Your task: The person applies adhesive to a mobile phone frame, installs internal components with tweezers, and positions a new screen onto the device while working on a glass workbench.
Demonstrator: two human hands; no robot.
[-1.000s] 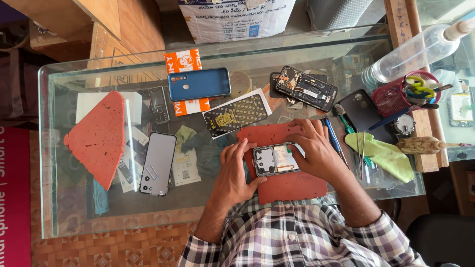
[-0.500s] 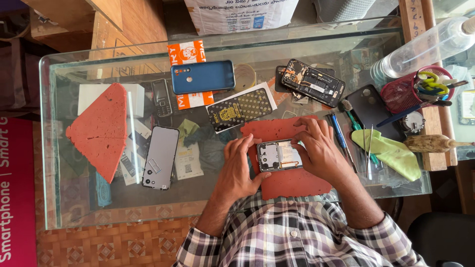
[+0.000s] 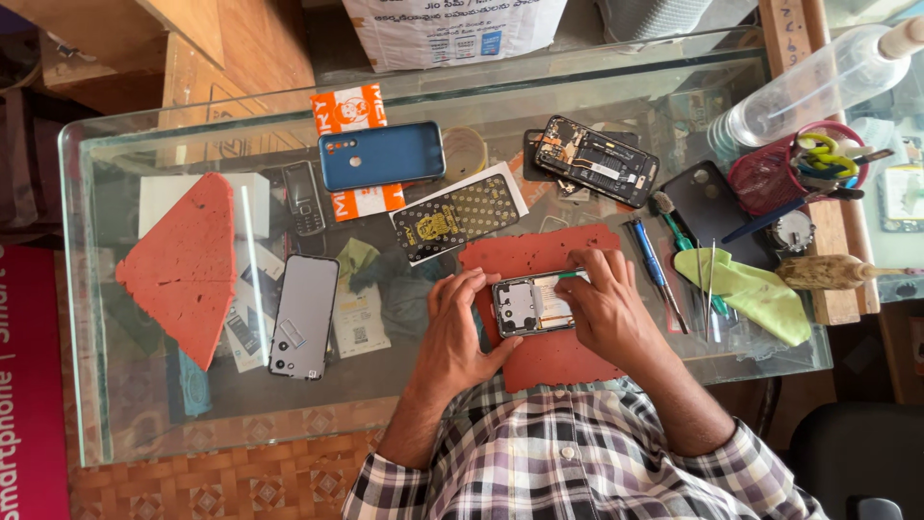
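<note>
An opened phone [image 3: 527, 305] with its back off lies on a red mat [image 3: 539, 255] on the glass table [image 3: 173, 135]. My left hand [image 3: 460, 327] rests on the phone's left end and steadies it. At the phone's right end my right hand [image 3: 602, 303] pinches a thin green-tipped tool [image 3: 568, 275] whose tip points into the open body.
A blue phone [image 3: 382, 154], a grey phone back [image 3: 303, 316], a small black keypad phone [image 3: 306, 197], a dismantled phone [image 3: 597, 161] and a red triangular mat [image 3: 188, 265] lie around. Screwdrivers [image 3: 650, 255], a green cloth [image 3: 751, 289], a red tool cup [image 3: 770, 178] and a plastic bottle [image 3: 813, 87] sit right.
The view has shifted slightly. My right hand has moved up along the phone's right end with the tool; my left hand stays on the phone.
</note>
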